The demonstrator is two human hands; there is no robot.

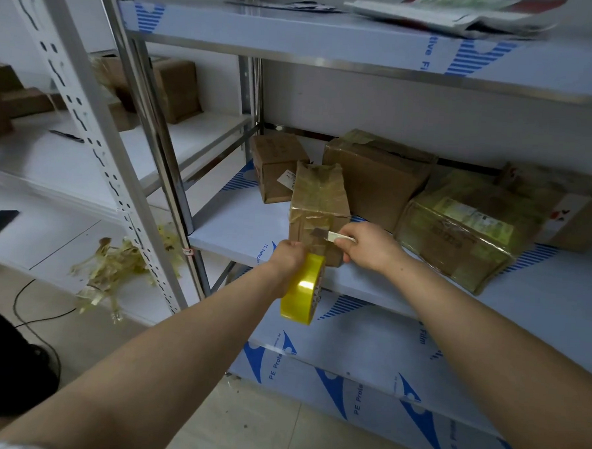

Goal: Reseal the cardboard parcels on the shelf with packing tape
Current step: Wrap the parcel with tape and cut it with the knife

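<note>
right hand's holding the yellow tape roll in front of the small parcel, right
No: the head view shows the left hand holding the yellow tape roll in front of the small parcel; the right hand pinches a small cutter.

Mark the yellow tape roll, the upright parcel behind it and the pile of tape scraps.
tape roll [301, 290], head view, its yellow outer band.
upright parcel [320, 198], head view, its taped front face.
tape scraps [114, 269], head view, middle of the pile.

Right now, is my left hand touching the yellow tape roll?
Touching. The head view shows the left hand gripping the top of the yellow tape roll, fingers curled round its rim with no gap.
</note>
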